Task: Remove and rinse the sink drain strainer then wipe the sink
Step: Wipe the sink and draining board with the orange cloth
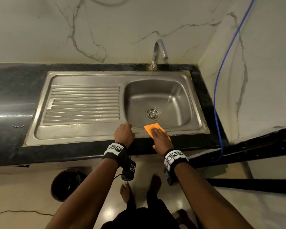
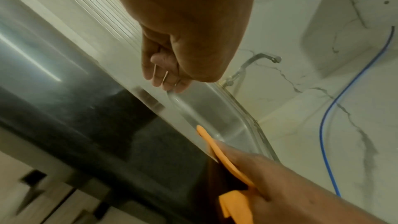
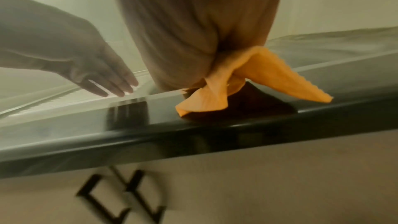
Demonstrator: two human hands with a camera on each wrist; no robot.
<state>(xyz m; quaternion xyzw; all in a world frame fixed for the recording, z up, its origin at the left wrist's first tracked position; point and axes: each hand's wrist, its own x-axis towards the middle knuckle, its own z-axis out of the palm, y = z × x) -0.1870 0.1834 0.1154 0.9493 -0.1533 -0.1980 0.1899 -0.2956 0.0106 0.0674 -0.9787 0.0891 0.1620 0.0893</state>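
Observation:
The round metal strainer (image 1: 152, 113) sits in the drain at the bottom of the steel sink basin (image 1: 177, 98). An orange cloth (image 1: 151, 127) lies over the basin's front rim. My right hand (image 1: 158, 133) presses flat on it, fingers straight. In the right wrist view the cloth (image 3: 275, 77) bunches under my palm and spills onto the black counter edge. My left hand (image 1: 125, 129) rests on the sink's front rim just left of the basin. Its fingers (image 2: 168, 81) hang relaxed, touch the steel and hold nothing.
A ribbed drainboard (image 1: 82, 104) fills the sink's left half. The faucet (image 1: 157, 53) stands behind the basin, with no water seen running. A blue cable (image 1: 221, 80) hangs down the right wall. A dark bin (image 1: 64, 184) stands on the floor below the black counter (image 1: 12, 96).

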